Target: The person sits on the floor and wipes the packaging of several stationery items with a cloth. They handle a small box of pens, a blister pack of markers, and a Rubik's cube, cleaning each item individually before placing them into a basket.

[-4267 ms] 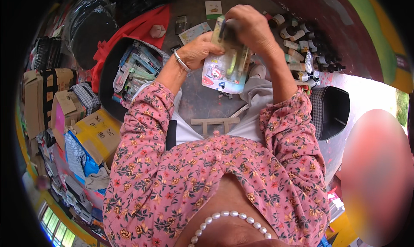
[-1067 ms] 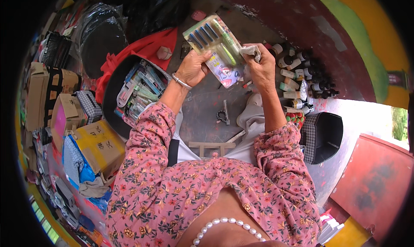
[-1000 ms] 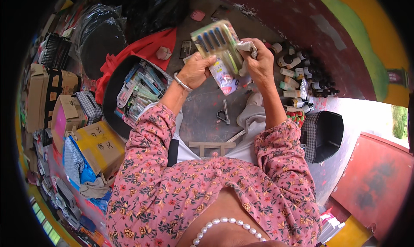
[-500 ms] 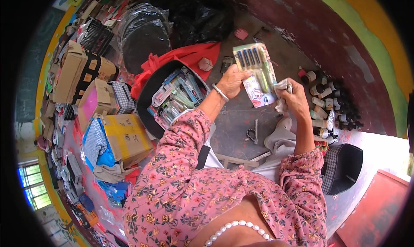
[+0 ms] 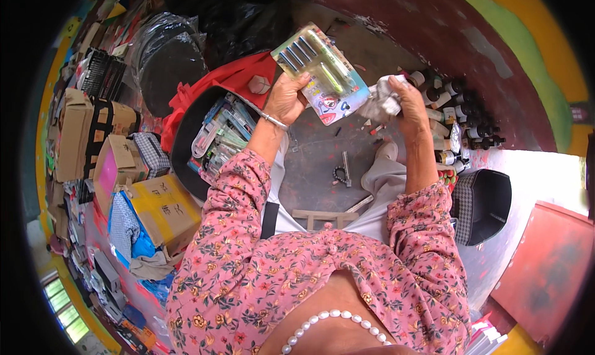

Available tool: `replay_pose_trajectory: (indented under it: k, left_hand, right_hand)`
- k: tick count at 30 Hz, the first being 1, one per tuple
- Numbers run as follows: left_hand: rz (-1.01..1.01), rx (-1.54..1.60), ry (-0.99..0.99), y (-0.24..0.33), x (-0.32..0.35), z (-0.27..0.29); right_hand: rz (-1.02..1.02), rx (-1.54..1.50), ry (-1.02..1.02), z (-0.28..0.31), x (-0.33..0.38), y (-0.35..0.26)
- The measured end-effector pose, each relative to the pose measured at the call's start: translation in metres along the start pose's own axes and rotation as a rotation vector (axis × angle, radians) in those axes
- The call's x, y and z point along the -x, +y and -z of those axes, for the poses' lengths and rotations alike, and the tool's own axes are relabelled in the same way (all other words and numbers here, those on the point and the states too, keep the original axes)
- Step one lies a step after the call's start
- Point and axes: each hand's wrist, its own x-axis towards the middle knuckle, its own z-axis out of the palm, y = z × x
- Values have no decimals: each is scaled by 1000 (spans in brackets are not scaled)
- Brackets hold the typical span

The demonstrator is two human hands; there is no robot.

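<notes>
My left hand (image 5: pixel 286 101) grips the lower left edge of a blister pack (image 5: pixel 344 82), holding it tilted in front of me. Through the clear plastic show a green pen and several dark, slim cartridges; the card has a cartoon print. A crumpled whitish cloth (image 5: pixel 379 101) is bunched in my right hand (image 5: pixel 409 107), close to the pack's right corner. Beside my left forearm stands a dark bin (image 5: pixel 181 149) holding several packaged pens (image 5: pixel 224 129).
Red fabric (image 5: pixel 204 85) lies behind the bin. Cardboard boxes (image 5: pixel 167 206) crowd the left. Several bottles (image 5: pixel 462 111) line the wall at right, near an open checked box (image 5: pixel 489 209). A dark beaded loop (image 5: pixel 339 173) and a wooden frame (image 5: pixel 325 216) are low between my legs.
My left hand and the blister pack have shifted left and up in the view, and the pack has tilted further left. The cloth in my right hand has come away from the pack's edge slightly.
</notes>
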Motion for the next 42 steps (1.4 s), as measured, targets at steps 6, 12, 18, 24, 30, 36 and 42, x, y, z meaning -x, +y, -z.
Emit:
replay_pose_trajectory:
  k: [6,12,18,24,30,36,42]
  left_hand:
    - [51,-45,-54,-1,-2,7]
    - [256,-46,-25,-9,-2,12]
    - [216,-485,181,-12,3,7]
    - [226,-635,220,-54,12,-13]
    - [119,18,19,-46,16,-29]
    - [113,-180,29,-41,17,-18]
    - [55,130,106,-38,1,-10]
  right_hand:
    - [-62,203,-276,-24,13,10]
    - [8,149,-68,-25,13,6]
    - [543,669,297,-22,7,9]
    - [359,-61,212,-48,-6,37]
    - [174,-279,187,-68,-4,56]
    - [134,-90,157,-75,2,65]
    - [21,14,-30,-70,3,61]
